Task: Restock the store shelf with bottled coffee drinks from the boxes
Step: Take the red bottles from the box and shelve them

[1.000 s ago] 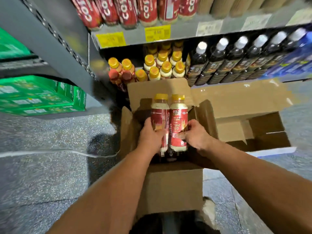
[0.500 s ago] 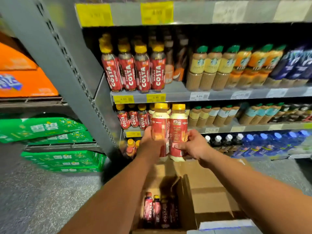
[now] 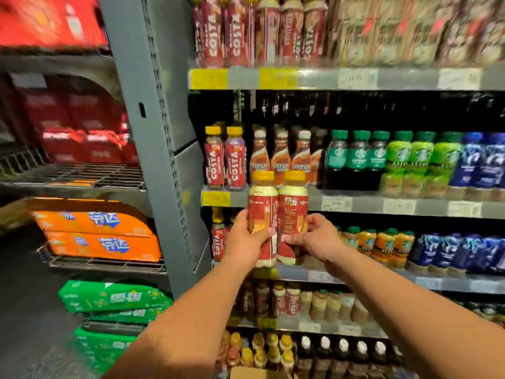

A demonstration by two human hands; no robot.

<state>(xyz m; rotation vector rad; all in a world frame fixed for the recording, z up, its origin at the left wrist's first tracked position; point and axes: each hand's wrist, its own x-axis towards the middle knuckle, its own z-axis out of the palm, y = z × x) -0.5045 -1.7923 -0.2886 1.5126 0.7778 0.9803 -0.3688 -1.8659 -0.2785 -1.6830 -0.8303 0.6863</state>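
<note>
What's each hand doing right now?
Left hand: grips the left yellow-capped bottle.
Right hand: grips the right yellow-capped bottle.

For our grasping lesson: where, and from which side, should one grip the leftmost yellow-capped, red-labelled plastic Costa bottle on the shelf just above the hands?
Probably the shoulder just below the cap of the yellow-capped, red-labelled plastic Costa bottle, approached from the front. It stands upright, and the neighbouring bottle crowds its right side, leaving the front open.
</note>
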